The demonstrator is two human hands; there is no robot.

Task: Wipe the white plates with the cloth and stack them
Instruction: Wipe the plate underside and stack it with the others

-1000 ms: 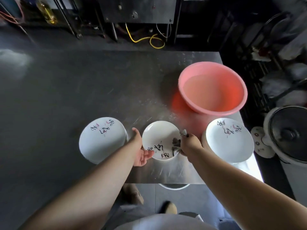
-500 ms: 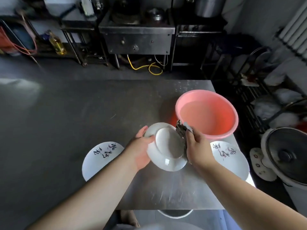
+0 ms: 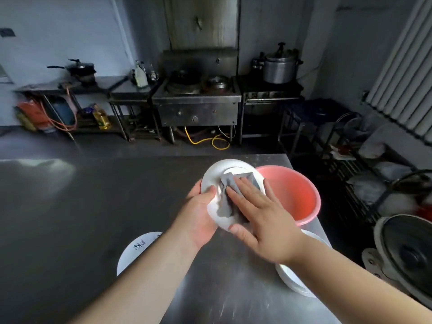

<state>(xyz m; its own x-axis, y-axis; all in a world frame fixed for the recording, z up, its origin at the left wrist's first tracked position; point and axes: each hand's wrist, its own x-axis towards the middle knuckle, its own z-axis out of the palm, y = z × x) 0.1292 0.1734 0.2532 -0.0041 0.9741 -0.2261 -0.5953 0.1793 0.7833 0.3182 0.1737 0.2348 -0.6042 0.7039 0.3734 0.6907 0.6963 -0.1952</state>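
A person's two bare forearms reach forward from the bottom of the view over a dull steel surface (image 3: 70, 206). The left hand (image 3: 197, 213) comes in from the lower left, palm turned up and inward, cradling a white plate (image 3: 216, 174) from beneath; its thumb lies over the plate's near-left rim and its fingers are curled behind the plate, grasping it. The plate is held tilted above the surface, its underside facing the camera. The right hand (image 3: 259, 213) comes in from the lower right, palm down, fingers (image 3: 240, 183) straight and spread, pressing a grey cloth (image 3: 225, 204) flat against the plate. The cloth lies crumpled across the plate's middle and lower part, under the fingers.

Three white plates are in view: the held one, one lying flat on the surface to the left (image 3: 138, 249) with dark writing on its rim, partly hidden by the left forearm, and one to the right (image 3: 292, 279), partly hidden by the right forearm. One pink basin (image 3: 301, 195) sits on the surface just behind the right hand.
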